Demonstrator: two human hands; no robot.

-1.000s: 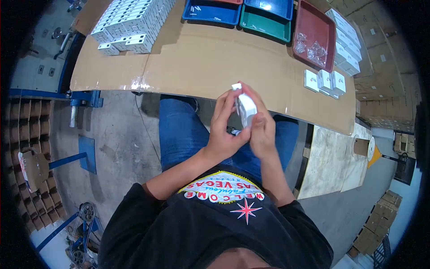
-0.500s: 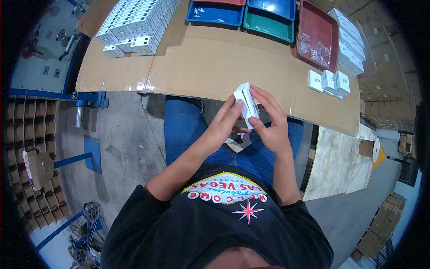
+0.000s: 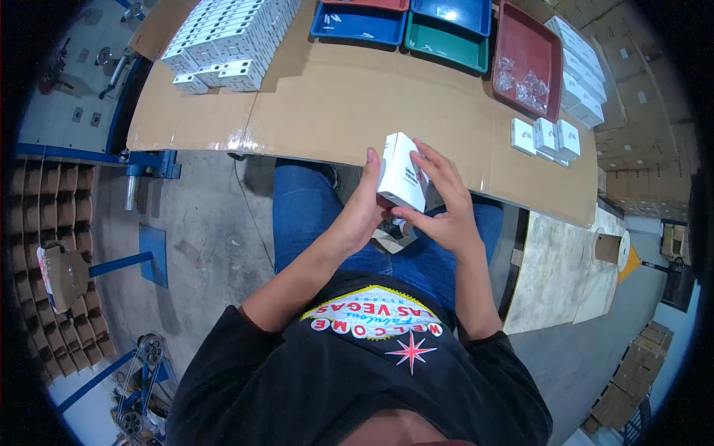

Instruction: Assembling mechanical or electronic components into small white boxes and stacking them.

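A small white carton [image 3: 402, 174] is held above my lap, just off the table's near edge, with dark print on the face in view. My right hand [image 3: 446, 195] grips it from the right, fingers along its upper right edge and thumb at the bottom corner. At the carton's left side is my left hand [image 3: 362, 201], its thumb stretched up along that side. Its other fingers pass behind the carton and are mostly hidden.
The table [image 3: 357, 104] is covered in cardboard. White boxes [image 3: 223, 44] are stacked at far left. Farther back are a blue tray [image 3: 357, 37], a green tray [image 3: 446, 56] and a dark red tray [image 3: 528, 44] with clear small packets. Several small white cartons [image 3: 545, 136] sit at right.
The carton has turned so that a broad printed face shows instead of a narrow side. My left thumb has moved off its face to the left, and the right thumb has shifted lower.
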